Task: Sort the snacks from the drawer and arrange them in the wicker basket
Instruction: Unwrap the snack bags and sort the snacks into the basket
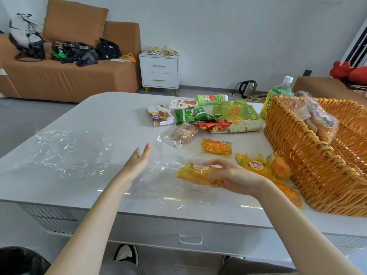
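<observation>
My right hand [232,174] holds a yellow snack packet [196,172] just above the white table [111,112], left of the wicker basket [309,155]. My left hand [139,159] hovers open over a clear plastic bag [65,151], fingers straight and apart. More yellow packets [216,146] lie near the basket's front wall. Green and red packets [198,116], small boxes [158,116] and a wrapped brown cake [183,132] are scattered at mid-table. Bagged bread [317,118] rests inside the basket.
A green bottle [278,96] stands behind the basket and another bottle [210,99] lies flat. The table's drawer [189,238] below me is closed. A brown sofa [69,76], a white nightstand [159,72] and a kettle [247,88] stand beyond the table.
</observation>
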A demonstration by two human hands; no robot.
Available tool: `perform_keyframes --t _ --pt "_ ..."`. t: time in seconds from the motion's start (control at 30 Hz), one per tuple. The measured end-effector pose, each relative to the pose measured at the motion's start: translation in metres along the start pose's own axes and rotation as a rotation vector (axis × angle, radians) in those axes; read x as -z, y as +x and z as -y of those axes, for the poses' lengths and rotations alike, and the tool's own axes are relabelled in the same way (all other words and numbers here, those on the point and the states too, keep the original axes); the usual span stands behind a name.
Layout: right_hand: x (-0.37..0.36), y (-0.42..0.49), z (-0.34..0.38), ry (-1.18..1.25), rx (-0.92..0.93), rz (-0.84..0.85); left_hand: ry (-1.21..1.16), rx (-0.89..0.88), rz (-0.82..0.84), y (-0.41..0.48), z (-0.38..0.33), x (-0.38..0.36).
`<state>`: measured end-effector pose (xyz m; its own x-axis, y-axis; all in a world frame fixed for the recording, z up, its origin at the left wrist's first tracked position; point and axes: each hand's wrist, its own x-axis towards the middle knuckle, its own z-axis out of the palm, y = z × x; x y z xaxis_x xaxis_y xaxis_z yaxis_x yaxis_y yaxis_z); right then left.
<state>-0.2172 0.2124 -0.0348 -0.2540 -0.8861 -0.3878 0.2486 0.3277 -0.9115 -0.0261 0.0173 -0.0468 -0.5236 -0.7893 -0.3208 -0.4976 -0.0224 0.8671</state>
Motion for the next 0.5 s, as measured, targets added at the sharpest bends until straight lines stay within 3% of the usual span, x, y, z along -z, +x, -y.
perform_keyframes --t 0.27,0.4,0.5 --pt "-0.042 0.027 -0.021 -0.068 0.18 0.005 -0.236 0.071 0.228 0.0 -0.004 -0.023" --pt "-0.053 0.029 -0.023 -0.183 0.202 -0.067 -0.263 0.035 0.186 0.0 -0.003 -0.025" --pt "-0.058 0.025 -0.023 -0.244 0.252 -0.07 -0.43 0.026 0.133 -0.002 -0.005 -0.028"
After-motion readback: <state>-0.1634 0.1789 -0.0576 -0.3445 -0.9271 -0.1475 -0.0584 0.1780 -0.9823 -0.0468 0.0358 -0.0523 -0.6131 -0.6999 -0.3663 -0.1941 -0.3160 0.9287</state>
